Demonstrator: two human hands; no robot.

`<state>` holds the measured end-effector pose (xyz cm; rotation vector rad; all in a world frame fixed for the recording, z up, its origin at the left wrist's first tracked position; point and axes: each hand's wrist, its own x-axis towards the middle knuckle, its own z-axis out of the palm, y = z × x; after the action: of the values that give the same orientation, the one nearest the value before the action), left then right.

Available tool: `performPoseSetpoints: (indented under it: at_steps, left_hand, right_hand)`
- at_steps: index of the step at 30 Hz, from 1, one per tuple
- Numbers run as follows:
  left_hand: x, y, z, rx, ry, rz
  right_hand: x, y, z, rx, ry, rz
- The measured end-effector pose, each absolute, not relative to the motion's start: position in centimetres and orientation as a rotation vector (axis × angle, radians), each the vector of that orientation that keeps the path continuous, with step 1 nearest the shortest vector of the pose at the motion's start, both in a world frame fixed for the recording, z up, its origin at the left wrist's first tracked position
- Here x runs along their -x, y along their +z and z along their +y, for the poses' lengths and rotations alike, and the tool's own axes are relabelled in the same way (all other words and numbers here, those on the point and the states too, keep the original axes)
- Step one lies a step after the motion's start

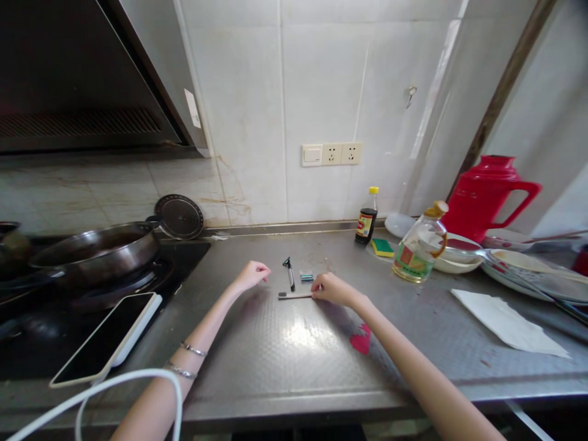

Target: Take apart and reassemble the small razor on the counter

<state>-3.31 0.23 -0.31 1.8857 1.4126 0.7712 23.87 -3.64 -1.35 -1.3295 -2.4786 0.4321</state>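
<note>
My right hand (332, 288) pinches the handle end of a toothbrush (296, 297), whose dark bristle head points left, at or just above the metal counter (257, 355). A razor (290, 274) with a dark head lies behind the toothbrush, its handle pointing toward me. Beside it, close to my right fingertips, is a small pack of razor blade cartridges (306, 277). My left hand (252, 274) hovers left of the razor, its fingers curled together with nothing visible in them.
A phone (105, 337) with a white cable lies at left by the stove, where a pan (98, 245) sits. On the right are a soy sauce bottle (366, 220), a sponge (382, 247), an oil bottle (418, 251), dishes (459, 266), a red thermos (482, 196) and a paper napkin (508, 324).
</note>
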Motion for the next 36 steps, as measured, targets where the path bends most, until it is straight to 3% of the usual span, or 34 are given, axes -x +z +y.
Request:
performPoseSetpoints:
  at_steps: [13, 24, 36]
  left_hand:
    - [1.1, -0.9, 1.6, -1.909, 0.596, 1.566]
    - [-3.6, -0.9, 1.0, -2.181, 0.346, 1.737]
    - [-5.8, -1.3, -0.8, -2.211, 0.162, 1.927]
  right_hand:
    - [-26.2, -0.8, -4.9, 1.307, 0.459, -2.337]
    - [-35.8, -2.7, -5.3, 1.964, 0.255, -1.604]
    - [-37.0, -3.3, -6.7, 2.263, 0.224, -1.450]
